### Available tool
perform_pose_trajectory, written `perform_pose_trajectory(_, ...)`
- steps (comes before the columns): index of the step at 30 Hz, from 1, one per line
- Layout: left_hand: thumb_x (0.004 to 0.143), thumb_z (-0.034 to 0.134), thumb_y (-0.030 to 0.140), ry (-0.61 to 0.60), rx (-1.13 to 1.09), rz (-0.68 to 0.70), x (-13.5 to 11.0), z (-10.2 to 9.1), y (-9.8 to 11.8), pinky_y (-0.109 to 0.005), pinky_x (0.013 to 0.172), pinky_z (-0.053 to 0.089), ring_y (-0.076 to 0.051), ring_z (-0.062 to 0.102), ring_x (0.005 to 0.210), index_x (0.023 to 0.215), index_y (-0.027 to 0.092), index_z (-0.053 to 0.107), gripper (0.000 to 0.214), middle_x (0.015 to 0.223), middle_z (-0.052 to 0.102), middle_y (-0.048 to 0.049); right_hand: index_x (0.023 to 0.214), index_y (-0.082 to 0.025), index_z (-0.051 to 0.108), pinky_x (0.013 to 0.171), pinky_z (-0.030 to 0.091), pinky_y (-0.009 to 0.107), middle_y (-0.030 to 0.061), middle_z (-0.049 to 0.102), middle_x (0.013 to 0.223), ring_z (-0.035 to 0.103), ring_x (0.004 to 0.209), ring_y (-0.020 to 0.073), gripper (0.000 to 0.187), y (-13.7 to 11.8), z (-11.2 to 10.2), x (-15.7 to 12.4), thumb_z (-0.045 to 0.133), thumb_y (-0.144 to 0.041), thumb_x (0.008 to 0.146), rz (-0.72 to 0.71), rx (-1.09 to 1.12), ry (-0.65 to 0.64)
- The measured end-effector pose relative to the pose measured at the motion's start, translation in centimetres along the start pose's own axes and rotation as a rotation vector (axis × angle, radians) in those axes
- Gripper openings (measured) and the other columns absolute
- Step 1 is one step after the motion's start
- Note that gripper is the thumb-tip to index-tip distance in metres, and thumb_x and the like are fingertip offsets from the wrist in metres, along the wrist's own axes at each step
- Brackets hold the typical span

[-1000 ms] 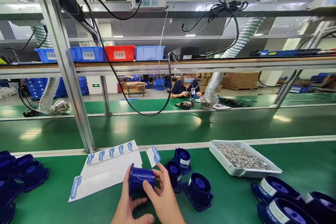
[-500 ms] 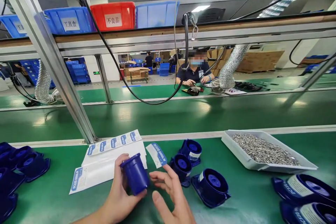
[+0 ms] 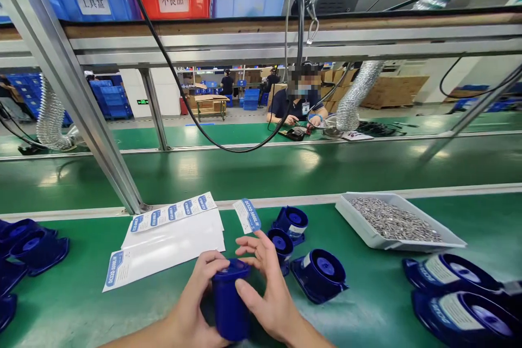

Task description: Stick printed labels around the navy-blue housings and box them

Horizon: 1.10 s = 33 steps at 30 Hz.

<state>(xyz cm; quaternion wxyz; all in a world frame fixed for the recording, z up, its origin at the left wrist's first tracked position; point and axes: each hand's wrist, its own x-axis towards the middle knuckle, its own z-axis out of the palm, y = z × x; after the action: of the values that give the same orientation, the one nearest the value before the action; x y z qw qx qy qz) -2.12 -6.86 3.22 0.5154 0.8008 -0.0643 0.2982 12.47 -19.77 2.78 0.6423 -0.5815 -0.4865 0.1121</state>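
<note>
A dark blue plastic cup-shaped housing (image 3: pixel 231 307) stands nearly upright between my hands, its flanged rim at the top. My left hand (image 3: pixel 196 302) grips it from the left, with fingers at the rim and the thumb low down. My right hand (image 3: pixel 272 291) is curved around its right side, thumb against the front near the rim; some fingertips are hidden behind it. Beyond them lies a loose blue-and-white label (image 3: pixel 247 216). Left of that are white label sheets (image 3: pixel 171 247). Close by on the right, a labelled blue housing (image 3: pixel 319 276) rests on its square base.
Several more blue housings stand at the left (image 3: pixel 38 250) and right (image 3: pixel 460 310). A white tray (image 3: pixel 359 231) holds small metal pins. A slanted metal post (image 3: pixel 89 98) and a hanging black cable (image 3: pixel 171 79) stand ahead. Across the belt sits a co-worker (image 3: pixel 296 106).
The blue housing has turned more upright and moved slightly right and down. My right hand has come from beside it to touch it. The camera view has tilted down.
</note>
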Motion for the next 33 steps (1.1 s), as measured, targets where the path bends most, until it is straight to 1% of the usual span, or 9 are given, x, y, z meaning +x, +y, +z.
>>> perform_pose_trajectory(4, 0.079, 0.080, 0.015, -0.004, 0.080, -0.026, 0.0, 0.1, 0.6, -0.046, 0.104, 0.056, -0.030, 0.057, 0.126, 0.153, 0.039, 0.040, 0.087, 0.134, 0.042, -0.0126, 0.159, -0.036, 0.017, 0.101, 0.058, 0.048, 0.0105, 0.048, 0.144, 0.058, 0.122, 0.0285, 0.090, -0.2, 0.7, 0.3, 0.068, -0.027, 0.086, -0.045, -0.141, 0.007)
perform_pose_trajectory(9, 0.074, 0.072, 0.006, 0.007, 0.160, -0.076, -0.4, -0.2, 0.3, -0.048, 0.110, 0.052, -0.030, 0.052, 0.130, 0.147, 0.037, 0.048, 0.083, 0.136, 0.041, -0.0111, 0.163, -0.031, 0.009, 0.110, 0.053, 0.056, 0.0180, 0.046, 0.152, 0.057, 0.130, 0.0368, 0.108, -0.6, 0.8, -0.1, 0.079, -0.023, 0.081, -0.117, -0.353, -0.057)
perform_pose_trajectory(14, 0.068, 0.072, 0.005, 0.135, 0.086, -0.270, -0.3, -1.1, -0.5, -0.044, 0.100, 0.055, -0.033, 0.049, 0.136, 0.142, 0.037, 0.049, 0.084, 0.143, 0.040, -0.0095, 0.169, -0.033, 0.005, 0.121, 0.041, 0.063, 0.0190, 0.032, 0.165, 0.036, 0.151, 0.0449, 0.135, -1.3, -0.3, -0.4, 0.091, -0.016, 0.066, -0.219, -0.414, -0.199)
perform_pose_trajectory(17, 0.074, 0.076, 0.014, 0.222, 0.137, -0.300, 0.2, -1.7, -0.6, -0.046, 0.104, 0.050, -0.034, 0.045, 0.140, 0.145, 0.037, 0.044, 0.081, 0.147, 0.039, -0.0094, 0.163, -0.031, 0.037, 0.120, 0.044, 0.060, 0.0170, 0.037, 0.165, 0.040, 0.149, 0.0436, 0.111, -1.9, -1.4, -0.1, 0.094, -0.020, 0.068, -0.134, -0.297, -0.193)
perform_pose_trajectory(19, 0.076, 0.074, 0.014, 0.238, 0.134, -0.285, 0.5, -1.9, -0.6, -0.049, 0.111, 0.046, -0.033, 0.044, 0.141, 0.146, 0.038, 0.043, 0.080, 0.148, 0.039, -0.0078, 0.131, -0.027, 0.068, 0.101, 0.058, 0.049, 0.0160, 0.057, 0.146, 0.065, 0.119, 0.0362, 0.061, -2.3, -2.1, 0.2, 0.091, -0.025, 0.075, -0.078, -0.181, -0.054)
perform_pose_trajectory(21, 0.073, 0.070, 0.009, 0.228, 0.084, -0.270, 0.5, -1.9, -0.6, -0.049, 0.113, 0.044, -0.033, 0.044, 0.140, 0.146, 0.040, 0.044, 0.084, 0.146, 0.038, -0.0066, 0.093, -0.023, 0.073, 0.072, 0.058, 0.036, 0.0122, 0.069, 0.115, 0.065, 0.078, 0.0231, 0.018, -2.5, -2.5, 0.5, 0.085, -0.031, 0.083, -0.024, -0.069, 0.105)
perform_pose_trajectory(24, 0.069, 0.066, 0.006, 0.220, 0.025, -0.269, 0.3, -1.6, -0.6, -0.048, 0.113, 0.044, -0.032, 0.045, 0.138, 0.147, 0.041, 0.045, 0.087, 0.144, 0.037, -0.0061, 0.075, -0.022, 0.065, 0.055, 0.045, 0.029, 0.0060, 0.064, 0.083, 0.055, 0.064, 0.0181, 0.029, -2.0, -2.8, 0.5, 0.082, -0.041, 0.090, 0.128, 0.041, 0.174)
perform_pose_trajectory(28, 0.069, 0.064, 0.005, 0.242, 0.040, -0.261, 0.3, -1.5, -0.8, -0.054, 0.119, 0.038, -0.033, 0.045, 0.138, 0.146, 0.039, 0.044, 0.086, 0.143, 0.038, -0.0062, 0.074, -0.020, 0.064, 0.056, 0.042, 0.028, 0.0033, 0.060, 0.070, 0.052, 0.061, 0.0171, 0.044, -0.9, -2.1, 0.0, 0.086, -0.056, 0.084, 0.368, 0.137, 0.174)
perform_pose_trajectory(33, 0.067, 0.064, 0.003, 0.224, 0.068, -0.254, 0.1, -1.4, -1.0, -0.058, 0.122, 0.032, -0.035, 0.044, 0.140, 0.147, 0.037, 0.042, 0.089, 0.145, 0.038, -0.0074, 0.070, -0.019, 0.061, 0.049, 0.033, 0.025, -0.0013, 0.050, 0.057, 0.040, 0.051, 0.0121, 0.052, -0.7, -0.8, -0.4, 0.088, -0.062, 0.079, 0.452, 0.207, 0.154)
